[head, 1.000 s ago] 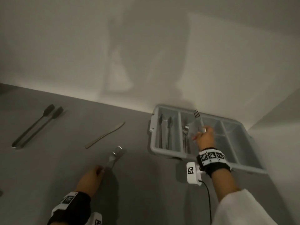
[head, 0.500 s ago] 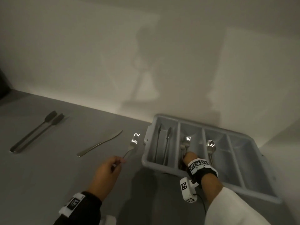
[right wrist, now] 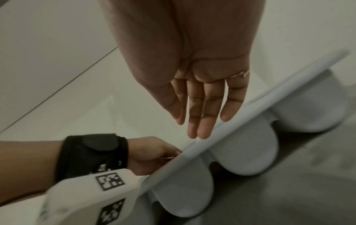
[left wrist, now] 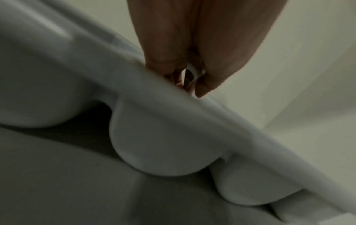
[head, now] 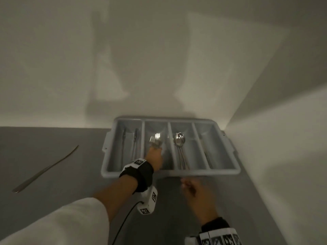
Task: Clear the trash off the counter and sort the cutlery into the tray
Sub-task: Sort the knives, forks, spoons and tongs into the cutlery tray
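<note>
The grey four-compartment cutlery tray (head: pixel 169 172) sits in the counter's back right corner. My left hand (head: pixel 155 151) reaches into the second compartment from the left and pinches a fork (head: pixel 156 140) by its handle, tines toward the wall, among other forks. In the left wrist view my fingers (left wrist: pixel 200 89) close on a sliver of metal behind the tray rim (left wrist: pixel 192 121). My right hand (head: pixel 185 185) hovers in front of the tray's near rim, blurred. The right wrist view shows its fingers (right wrist: pixel 196 121) straight and holding nothing. Spoons (head: pixel 179 140) lie in the third compartment.
A table knife (head: pixel 47 168) lies diagonally on the grey counter at the left. Dark-handled utensils (head: pixel 135 138) lie in the tray's leftmost compartment. White walls close in behind and to the right of the tray. A cable trails from my left wrist camera (head: pixel 149 202).
My left hand carried the fork from the counter rightwards into the tray's fork compartment. My right hand left its fork there and drew back to the tray's front. The view swung right.
</note>
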`<action>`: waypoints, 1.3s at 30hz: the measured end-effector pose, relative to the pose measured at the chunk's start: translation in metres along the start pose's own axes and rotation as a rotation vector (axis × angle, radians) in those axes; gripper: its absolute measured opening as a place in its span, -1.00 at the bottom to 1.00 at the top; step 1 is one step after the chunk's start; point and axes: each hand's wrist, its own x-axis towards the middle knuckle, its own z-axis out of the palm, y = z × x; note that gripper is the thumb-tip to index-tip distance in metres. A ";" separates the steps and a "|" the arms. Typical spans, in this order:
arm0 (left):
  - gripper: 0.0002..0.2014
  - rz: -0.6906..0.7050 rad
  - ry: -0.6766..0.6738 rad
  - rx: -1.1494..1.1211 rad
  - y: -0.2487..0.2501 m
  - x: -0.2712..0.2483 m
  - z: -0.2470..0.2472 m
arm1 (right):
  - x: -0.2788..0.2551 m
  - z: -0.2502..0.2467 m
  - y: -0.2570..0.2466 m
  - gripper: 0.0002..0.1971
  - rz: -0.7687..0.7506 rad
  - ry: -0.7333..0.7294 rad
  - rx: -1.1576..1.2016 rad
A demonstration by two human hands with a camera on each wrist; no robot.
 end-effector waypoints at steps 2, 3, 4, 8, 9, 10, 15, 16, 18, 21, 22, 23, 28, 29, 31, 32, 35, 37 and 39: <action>-0.68 -0.072 -0.067 0.090 0.000 0.008 0.015 | -0.013 -0.003 0.015 -0.62 0.056 -0.001 -0.014; -0.67 -0.093 -0.123 0.124 0.000 0.011 0.020 | -0.017 -0.004 0.022 -0.60 0.068 0.004 -0.011; -0.68 -0.105 -0.189 0.149 0.000 0.012 0.022 | -0.021 -0.004 0.029 -0.55 0.084 0.011 0.004; -0.69 -0.082 -0.229 0.124 -0.001 0.007 0.019 | -0.031 0.002 0.036 -0.53 0.087 -0.032 0.005; -0.68 -0.052 -0.198 0.068 -0.001 0.001 0.014 | -0.033 0.005 0.033 -0.53 0.071 -0.046 0.009; -0.66 -0.014 -0.150 -0.014 -0.002 -0.007 0.009 | -0.033 0.010 0.030 -0.51 0.049 -0.050 0.014; -0.73 0.160 0.078 -0.332 -0.044 -0.079 -0.042 | -0.027 0.053 -0.001 -0.57 -0.028 -0.163 0.005; -0.75 0.151 0.107 -0.357 -0.062 -0.095 -0.052 | -0.025 0.067 -0.009 -0.57 -0.034 -0.200 0.021; -0.74 0.109 0.149 -0.365 -0.107 -0.126 -0.074 | -0.019 0.099 -0.030 -0.49 -0.040 -0.247 0.044; -0.69 -0.012 0.202 -0.281 -0.184 -0.173 -0.111 | -0.011 0.152 -0.074 -0.55 -0.052 -0.326 0.018; -0.61 -0.054 0.232 -0.265 -0.209 -0.189 -0.124 | -0.010 0.170 -0.092 -0.59 -0.052 -0.356 -0.001; -0.52 -0.105 0.276 -0.259 -0.235 -0.206 -0.137 | -0.008 0.191 -0.108 -0.61 -0.048 -0.375 -0.013; -0.51 -0.336 0.406 -0.274 -0.341 -0.272 -0.194 | 0.000 0.300 -0.181 -0.85 -0.048 -0.471 -0.196; -0.53 -0.366 0.421 -0.282 -0.357 -0.282 -0.205 | 0.003 0.322 -0.193 -0.83 -0.041 -0.478 -0.237; -0.57 -0.416 0.445 -0.273 -0.391 -0.297 -0.225 | 0.011 0.362 -0.215 -0.77 0.000 -0.501 -0.267; -0.60 -0.437 0.452 -0.265 -0.405 -0.304 -0.234 | 0.015 0.380 -0.225 -0.74 0.032 -0.514 -0.266; -0.71 -0.510 0.487 -0.255 -0.441 -0.311 -0.257 | 0.031 0.418 -0.252 -0.54 0.111 -0.554 -0.383; -0.77 -0.555 0.530 -0.253 -0.458 -0.309 -0.270 | 0.041 0.430 -0.266 -0.44 0.144 -0.571 -0.488; -0.76 -0.578 0.568 -0.227 -0.473 -0.303 -0.279 | 0.049 0.437 -0.271 -0.49 0.149 -0.583 -0.537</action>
